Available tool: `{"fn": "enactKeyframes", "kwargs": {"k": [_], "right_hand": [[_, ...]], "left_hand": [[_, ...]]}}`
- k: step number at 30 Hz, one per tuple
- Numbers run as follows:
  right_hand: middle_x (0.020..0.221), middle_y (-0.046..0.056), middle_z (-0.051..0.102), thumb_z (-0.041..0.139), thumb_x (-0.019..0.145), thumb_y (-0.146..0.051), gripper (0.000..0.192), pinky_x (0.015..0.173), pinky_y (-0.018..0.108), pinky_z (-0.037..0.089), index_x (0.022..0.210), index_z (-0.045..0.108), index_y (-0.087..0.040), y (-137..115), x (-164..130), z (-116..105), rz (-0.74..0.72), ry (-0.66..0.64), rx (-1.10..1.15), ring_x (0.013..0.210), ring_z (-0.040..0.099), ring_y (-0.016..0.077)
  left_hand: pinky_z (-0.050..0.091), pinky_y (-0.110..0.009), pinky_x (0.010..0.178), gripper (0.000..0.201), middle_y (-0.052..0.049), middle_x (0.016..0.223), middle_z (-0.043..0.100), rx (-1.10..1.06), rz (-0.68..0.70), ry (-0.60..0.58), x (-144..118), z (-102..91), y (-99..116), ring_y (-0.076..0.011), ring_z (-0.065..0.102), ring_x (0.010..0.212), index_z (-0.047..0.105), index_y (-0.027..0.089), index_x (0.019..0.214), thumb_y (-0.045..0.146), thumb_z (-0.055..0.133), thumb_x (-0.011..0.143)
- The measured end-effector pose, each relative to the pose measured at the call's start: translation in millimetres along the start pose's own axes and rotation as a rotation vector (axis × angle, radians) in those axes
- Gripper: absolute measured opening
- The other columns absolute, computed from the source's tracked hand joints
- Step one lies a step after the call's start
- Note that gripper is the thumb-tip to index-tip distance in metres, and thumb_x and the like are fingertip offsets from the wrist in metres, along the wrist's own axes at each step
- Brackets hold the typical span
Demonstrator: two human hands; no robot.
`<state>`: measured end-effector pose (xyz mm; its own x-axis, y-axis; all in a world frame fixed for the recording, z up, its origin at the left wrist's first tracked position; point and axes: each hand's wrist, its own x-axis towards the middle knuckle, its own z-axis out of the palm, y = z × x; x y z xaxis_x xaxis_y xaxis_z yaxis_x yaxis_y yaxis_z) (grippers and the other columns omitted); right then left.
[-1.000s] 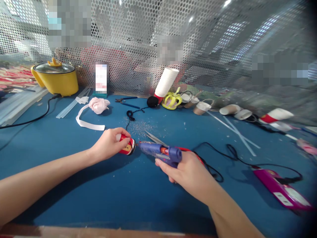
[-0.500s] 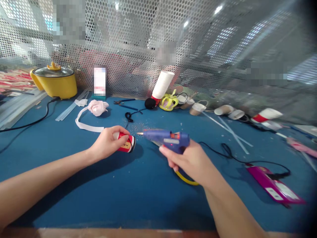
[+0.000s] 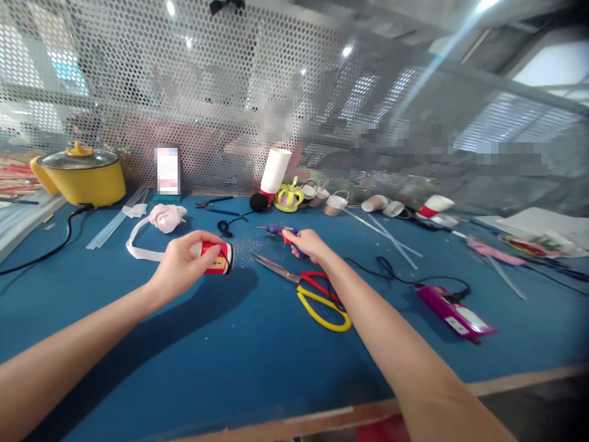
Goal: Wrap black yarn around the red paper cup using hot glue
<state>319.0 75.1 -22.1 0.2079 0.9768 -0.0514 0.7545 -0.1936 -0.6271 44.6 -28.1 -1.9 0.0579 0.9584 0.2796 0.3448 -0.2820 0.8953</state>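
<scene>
My left hand (image 3: 184, 261) is closed around a red and white paper cup (image 3: 216, 256), tipped on its side above the table. Black cord runs along the cup's rim and trails back to a black ball of cord (image 3: 258, 202). My right hand (image 3: 311, 244) reaches out over the table, its fingers wrapped round the handle of a blue glue gun (image 3: 275, 229) with an orange-red trigger. The nozzle points left; whether the gun touches the table I cannot tell. Scissors (image 3: 294, 279) with red and yellow handles lie open below the gun, partly behind my right forearm.
A white ribbon (image 3: 142, 253) with a fabric rose (image 3: 166, 218) lies beyond my left hand. Farther back are a yellow electric pot (image 3: 83, 181), a phone (image 3: 167, 172), pliers (image 3: 216, 205), stacked cups (image 3: 276, 172) and a yellow crown-like piece (image 3: 289, 196). A purple power strip (image 3: 453, 313) lies right.
My right hand has moved the glue gun away from the cup, farther back and lower, uncovering the scissors. My left hand keeps its hold on the cup. The camera view has shifted.
</scene>
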Motion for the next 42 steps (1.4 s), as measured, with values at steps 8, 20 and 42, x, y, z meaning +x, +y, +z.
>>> {"fn": "enactKeyframes", "kwargs": {"k": [8,20,42], "right_hand": [[0.086,0.011,0.068,0.05,0.082,-0.046,0.036,0.077,0.03,0.041,0.072,0.068,-0.015,-50.8,-39.2,5.6,-0.277,-0.055,-0.026,0.089,0.058,0.0221],[0.076,0.0,0.066,0.074,0.06,-0.039,0.023,0.072,0.024,0.042,0.069,0.069,-0.019,-81.0,-98.9,37.6,-0.299,-0.615,1.012,0.072,0.056,0.0104],[0.064,0.001,0.063,0.061,0.073,-0.034,0.019,0.065,0.025,0.042,0.066,0.062,-0.016,-69.6,-81.9,27.9,-0.45,-0.122,0.711,0.062,0.055,0.0105]], "left_hand": [[0.048,-0.021,0.057,0.02,-0.004,0.078,0.068,-0.021,0.084,-0.034,-2.1,2.6,-1.2,-0.0133,0.061,0.065,0.064,0.014,0.085,0.03,0.055,0.076],[0.044,-0.017,0.054,0.017,0.0,0.071,0.067,0.093,0.355,-0.313,-18.2,9.9,-2.6,-0.0075,0.056,0.054,0.06,0.017,0.093,0.019,0.052,0.078],[0.037,-0.019,0.042,0.035,0.002,0.056,0.058,-0.162,-0.224,-0.231,-8.9,15.0,-6.1,-0.0094,0.05,0.044,0.061,0.014,0.097,0.038,0.061,0.071]]}}
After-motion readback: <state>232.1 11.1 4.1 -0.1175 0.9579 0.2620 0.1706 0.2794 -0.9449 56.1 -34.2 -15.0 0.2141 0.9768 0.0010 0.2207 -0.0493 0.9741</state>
